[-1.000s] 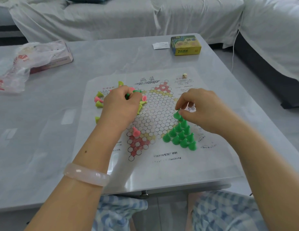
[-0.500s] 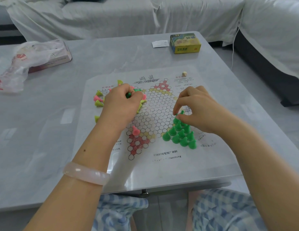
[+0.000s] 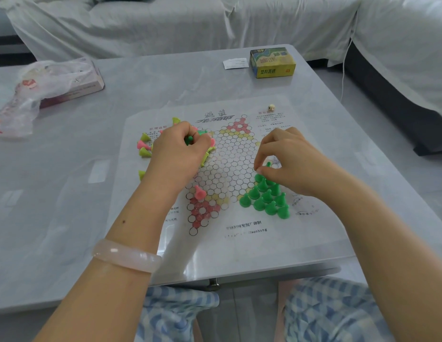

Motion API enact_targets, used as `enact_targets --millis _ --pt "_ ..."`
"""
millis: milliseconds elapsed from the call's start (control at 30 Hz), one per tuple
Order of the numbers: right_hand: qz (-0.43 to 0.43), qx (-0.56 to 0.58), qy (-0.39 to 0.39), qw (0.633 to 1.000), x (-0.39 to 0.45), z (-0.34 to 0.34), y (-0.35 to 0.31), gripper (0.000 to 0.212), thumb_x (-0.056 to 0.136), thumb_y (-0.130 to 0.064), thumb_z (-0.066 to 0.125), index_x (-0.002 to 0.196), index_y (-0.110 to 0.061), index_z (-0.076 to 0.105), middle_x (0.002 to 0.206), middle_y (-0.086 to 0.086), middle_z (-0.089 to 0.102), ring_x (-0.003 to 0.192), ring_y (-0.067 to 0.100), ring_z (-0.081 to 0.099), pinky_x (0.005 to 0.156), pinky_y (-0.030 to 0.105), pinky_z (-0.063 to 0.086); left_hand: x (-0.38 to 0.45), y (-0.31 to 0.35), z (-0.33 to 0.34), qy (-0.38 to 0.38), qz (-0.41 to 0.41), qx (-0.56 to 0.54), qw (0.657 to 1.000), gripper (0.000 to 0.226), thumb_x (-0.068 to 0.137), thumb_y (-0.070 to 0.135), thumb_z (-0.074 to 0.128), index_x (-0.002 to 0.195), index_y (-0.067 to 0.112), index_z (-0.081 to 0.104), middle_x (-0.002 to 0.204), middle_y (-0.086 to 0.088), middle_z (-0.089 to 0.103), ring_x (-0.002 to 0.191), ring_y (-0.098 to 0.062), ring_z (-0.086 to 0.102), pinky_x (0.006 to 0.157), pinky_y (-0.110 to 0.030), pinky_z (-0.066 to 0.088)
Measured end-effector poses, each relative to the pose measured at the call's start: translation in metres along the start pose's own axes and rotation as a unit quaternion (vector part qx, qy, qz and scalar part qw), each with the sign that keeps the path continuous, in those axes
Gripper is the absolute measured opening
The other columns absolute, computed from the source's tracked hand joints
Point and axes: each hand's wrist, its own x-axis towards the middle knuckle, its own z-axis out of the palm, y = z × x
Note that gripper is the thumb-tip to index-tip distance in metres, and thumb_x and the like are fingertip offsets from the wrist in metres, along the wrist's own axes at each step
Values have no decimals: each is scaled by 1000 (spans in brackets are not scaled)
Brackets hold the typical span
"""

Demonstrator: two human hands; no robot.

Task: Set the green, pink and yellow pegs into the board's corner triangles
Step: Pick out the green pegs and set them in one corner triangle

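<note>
Since a second ago: right hand (image 3: 292, 164) has lifted slightly off the green triangle and a green peg (image 3: 268, 164) now shows between thumb and forefinger; left hand (image 3: 180, 154) has barely shifted.

Head view: right hand pinches that peg just above the apex of the green pegs (image 3: 265, 197) standing in the board's (image 3: 239, 233) near-right corner; only the peg's top is visible. Left hand is curled over the loose pile (image 3: 144, 146) of yellow-green and pink pegs at the board's left, gripping another green peg (image 3: 189, 140), mostly hidden by the fingers. One pink peg (image 3: 200, 192) stands at the top of the near-left pink triangle. Board print is too blurred to read.
</note>
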Motion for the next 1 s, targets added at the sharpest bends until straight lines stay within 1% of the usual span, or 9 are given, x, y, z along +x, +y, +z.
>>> enact_targets --millis 100,233,400,533,733,833,933,1000 --pt "-3 3 7 1000 0 -1 1 10 85 -25 57 92 -26 64 104 -8 45 110 15 34 86 21 24 0 0 0 1 4 3 1000 23 88 25 54 70 12 47 55 4 34 46 -11 29 48 -21 28" --pt "-6 5 24 1000 0 -2 1 10 85 -25 57 91 -26 64 103 -8 45 102 11 31 84 20 23 -1 0 0 -1 4 1 1000 21 88 26 54 74 11 50 55 3 35 46 -12 29 48 -23 28" --pt "-3 0 6 1000 0 0 0 9 85 -26 57 91 -26 64 103 -9 44 110 15 35 86 21 24 0 0 0 2 2 -3 1000 20 88 25 55 76 10 51 56 4 35 47 -11 30 49 -22 29" --pt "-1 0 -1 1000 -1 0 0 9 84 -26 57 91 -26 64 111 -6 49 111 15 35 86 21 24 0 0 0 2 1 -3 1000 21 88 25 55 72 12 49 56 4 35 47 -11 30 50 -22 31" --pt "6 9 -14 1000 -2 0 -1 10 85 -25 57 92 -27 63 113 -4 50 112 16 35 86 22 25 1 -2 -1 0 7 -2 1000 19 88 26 54 79 9 52 56 5 35 44 -9 29 45 -20 30" --pt "2 14 -18 1000 -2 0 0 8 85 -27 56 91 -29 62 110 -6 48 108 13 34 85 21 23 1 -2 -1 0 5 6 1000 19 88 27 54 79 10 52 55 6 34 39 -6 28 37 -19 28" --pt "0 36 -15 999 -1 -2 1 6 86 -29 54 88 -32 59 104 -10 45 103 9 32 84 22 23 2 -4 -1 -3 10 1 1000 23 88 29 55 73 12 49 57 5 36 47 -10 32 46 -24 30" --pt "-2 51 3 999 0 -3 2 7 86 -29 53 87 -32 59 102 -8 48 103 11 37 84 23 25 2 -4 1 -18 23 -3 1000 28 87 36 55 73 12 50 58 5 41 49 -10 35 49 -24 31"
